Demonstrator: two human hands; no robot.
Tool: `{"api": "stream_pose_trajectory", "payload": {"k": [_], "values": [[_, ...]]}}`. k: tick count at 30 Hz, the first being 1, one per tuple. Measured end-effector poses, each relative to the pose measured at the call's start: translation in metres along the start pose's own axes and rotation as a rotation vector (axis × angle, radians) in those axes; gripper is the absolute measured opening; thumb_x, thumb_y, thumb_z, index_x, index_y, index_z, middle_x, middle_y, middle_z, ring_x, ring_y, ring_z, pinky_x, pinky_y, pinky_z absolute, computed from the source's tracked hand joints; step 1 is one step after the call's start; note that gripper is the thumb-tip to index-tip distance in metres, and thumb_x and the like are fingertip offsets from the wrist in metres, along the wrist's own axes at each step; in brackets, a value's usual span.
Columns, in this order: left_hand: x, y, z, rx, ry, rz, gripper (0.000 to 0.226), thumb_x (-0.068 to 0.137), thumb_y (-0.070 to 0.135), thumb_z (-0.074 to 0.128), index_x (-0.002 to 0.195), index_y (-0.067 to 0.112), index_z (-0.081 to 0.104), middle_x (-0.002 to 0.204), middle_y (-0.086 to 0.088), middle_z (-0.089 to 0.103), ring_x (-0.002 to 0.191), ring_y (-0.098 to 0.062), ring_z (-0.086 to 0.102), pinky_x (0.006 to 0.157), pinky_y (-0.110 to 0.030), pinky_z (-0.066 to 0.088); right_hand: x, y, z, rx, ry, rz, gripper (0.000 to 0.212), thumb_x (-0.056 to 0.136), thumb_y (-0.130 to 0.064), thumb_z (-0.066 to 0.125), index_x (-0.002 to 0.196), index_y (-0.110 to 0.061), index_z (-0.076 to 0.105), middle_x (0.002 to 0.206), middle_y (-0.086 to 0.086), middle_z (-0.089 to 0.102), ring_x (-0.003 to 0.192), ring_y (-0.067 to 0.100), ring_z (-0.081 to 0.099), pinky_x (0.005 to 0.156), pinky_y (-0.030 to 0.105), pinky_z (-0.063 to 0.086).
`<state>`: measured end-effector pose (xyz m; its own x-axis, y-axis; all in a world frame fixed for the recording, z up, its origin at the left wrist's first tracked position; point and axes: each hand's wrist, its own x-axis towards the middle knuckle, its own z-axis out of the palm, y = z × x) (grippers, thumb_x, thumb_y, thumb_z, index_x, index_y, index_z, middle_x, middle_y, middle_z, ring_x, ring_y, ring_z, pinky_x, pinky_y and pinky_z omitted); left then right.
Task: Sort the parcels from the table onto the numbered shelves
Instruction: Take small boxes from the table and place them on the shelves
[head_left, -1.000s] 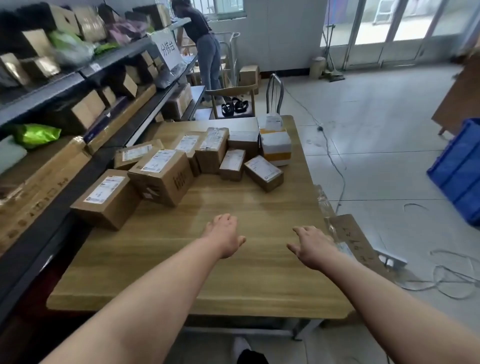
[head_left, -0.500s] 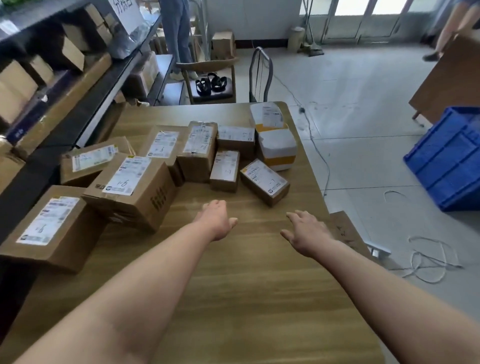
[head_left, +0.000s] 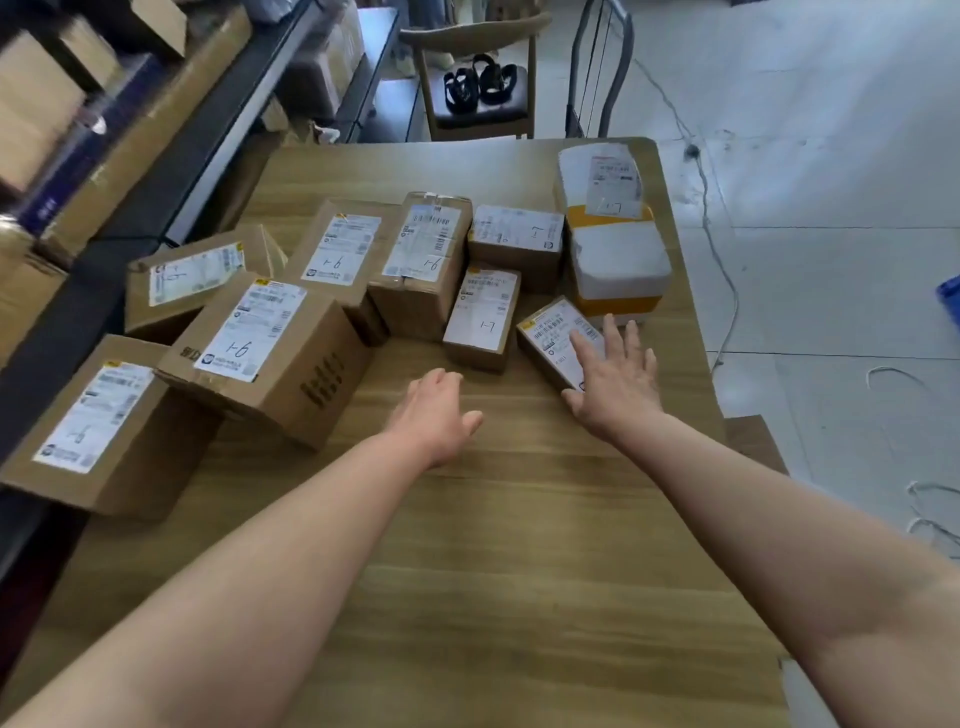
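Nine brown cardboard parcels and two white-and-yellow foam boxes lie on the wooden table (head_left: 519, 519), eleven in all. The brown ones cluster toward the left and far middle: a big carton marked 9-1 (head_left: 265, 358) tilted on its neighbours, another carton (head_left: 98, 431) overhanging the table's left edge, and smaller ones behind. The two foam boxes, one (head_left: 618, 270) nearer and one (head_left: 597, 179) behind it, sit at the far right. To the left runs the shelving (head_left: 130, 171) with more cartons on it, blurred, so its numbers cannot be read. One chair (head_left: 478, 104) beyond the table carries a pair of black sandals (head_left: 480, 83).

The right hand (head_left: 615, 379) lies flat, fingers spread and released, over the near end of the small angled parcel (head_left: 550, 338); it seems to touch the label, though contact is hard to confirm. The left hand (head_left: 439, 410) hovers above bare wood in front of the parcels, fingers loosely curled, grasping nothing.

Half a second ago both hands were short of the parcels; since then the right has reached the small parcel and the left has advanced slightly.
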<state>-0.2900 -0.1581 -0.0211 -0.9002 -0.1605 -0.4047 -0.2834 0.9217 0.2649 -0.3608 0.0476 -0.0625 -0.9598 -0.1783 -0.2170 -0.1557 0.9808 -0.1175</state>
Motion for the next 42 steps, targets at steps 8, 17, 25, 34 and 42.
{"api": "stream_pose_trajectory", "payload": {"k": [8, 17, 25, 34, 42], "values": [[0.038, 0.034, 0.01, 0.018, 0.119, -0.001, 0.065, 0.096, 0.036, 0.051, 0.151, 0.019, 0.021, 0.161, -0.005, 0.009, 0.148, -0.023, 0.007, 0.116, -0.041, 0.02, 0.003, 0.028, 0.014, 0.041, -0.045, -0.023, 0.075, 0.08, -0.054, 0.06, 0.144, -0.05, 0.02, 0.152, 0.005, 0.015, 0.126, 0.035, 0.029, 0.1, 0.049, 0.033], [0.079, 0.054, 0.019, 0.175, 0.099, -0.067, 0.057, 0.098, 0.04, 0.048, 0.149, 0.034, 0.023, 0.161, -0.009, 0.003, 0.145, -0.038, 0.003, 0.114, -0.049, 0.023, -0.047, 0.053, 0.028, 0.156, -0.038, 0.052, 0.078, 0.074, -0.058, 0.067, 0.141, -0.053, 0.027, 0.148, 0.003, 0.018, 0.118, 0.03, 0.031, 0.1, 0.041, 0.037], [0.091, 0.05, 0.026, 0.261, 0.257, -0.051, 0.037, 0.094, 0.037, 0.053, 0.127, 0.025, 0.042, 0.133, -0.016, 0.035, 0.114, -0.039, 0.043, 0.094, -0.046, 0.041, -0.044, 0.052, 0.03, 0.215, -0.056, 0.081, 0.079, 0.072, -0.055, 0.072, 0.139, -0.053, 0.03, 0.145, 0.001, 0.018, 0.12, 0.03, 0.03, 0.101, 0.042, 0.038], [0.008, 0.017, 0.059, 0.252, 0.306, -0.029, 0.036, 0.087, 0.04, 0.057, 0.117, 0.024, 0.044, 0.123, -0.011, 0.036, 0.109, -0.035, 0.042, 0.089, -0.044, 0.04, -0.057, 0.045, 0.028, 0.189, -0.09, 0.109, 0.079, 0.073, -0.057, 0.071, 0.139, -0.052, 0.029, 0.145, 0.003, 0.018, 0.119, 0.03, 0.032, 0.102, 0.042, 0.036], [-0.051, -0.014, 0.079, 0.253, 0.262, 0.052, 0.04, 0.084, 0.043, 0.061, 0.116, 0.027, 0.044, 0.124, -0.006, 0.035, 0.113, -0.031, 0.038, 0.089, -0.042, 0.04, -0.122, 0.014, 0.04, 0.188, -0.106, 0.088, 0.077, 0.074, -0.053, 0.071, 0.139, -0.05, 0.03, 0.145, 0.004, 0.018, 0.12, 0.031, 0.031, 0.103, 0.042, 0.034]]}}
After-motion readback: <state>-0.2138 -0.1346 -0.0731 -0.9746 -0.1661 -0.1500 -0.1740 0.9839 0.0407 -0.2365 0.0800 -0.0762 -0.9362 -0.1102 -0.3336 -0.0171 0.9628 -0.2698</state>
